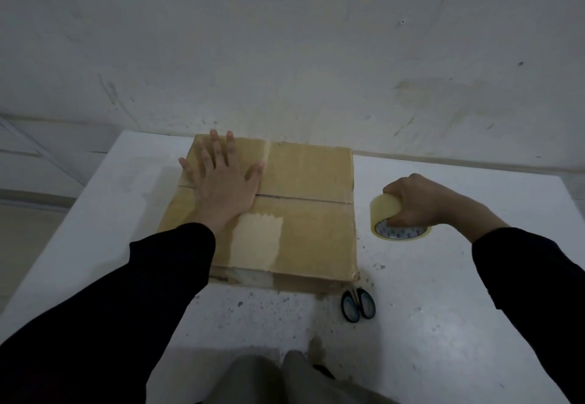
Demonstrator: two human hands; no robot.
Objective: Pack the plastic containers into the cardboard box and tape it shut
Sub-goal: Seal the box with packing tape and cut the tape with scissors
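From my remote seat I see the cardboard box (310, 232) sitting on the white table (437, 308), towards its far edge and close to the grey wall (285, 39), with both top flaps folded down so that they meet in a seam running left to right across the lid (whatever is inside is hidden from me). The left hand (221, 182) lies flat on the left part of the lid, palm down and fingers spread straight, its heel across the seam and its fingertips reaching the far flap. Just beside that wrist a pale strip of tape (256, 242) with a jagged upper end is stuck on the near flap and folds down over the box's near edge. The right hand (414, 201) is off to the right of the box, apart from it, fingers curled over the top of the tape roll (384, 210) and gripping it; the roll is down at the table surface, its printed inner core turned towards me, though I cannot tell whether it rests fully on the table. Black-handled scissors (358, 305) lie on the table just beside the box's near right corner, blades not clear to me. Both arms wear dark sleeves (158, 277).
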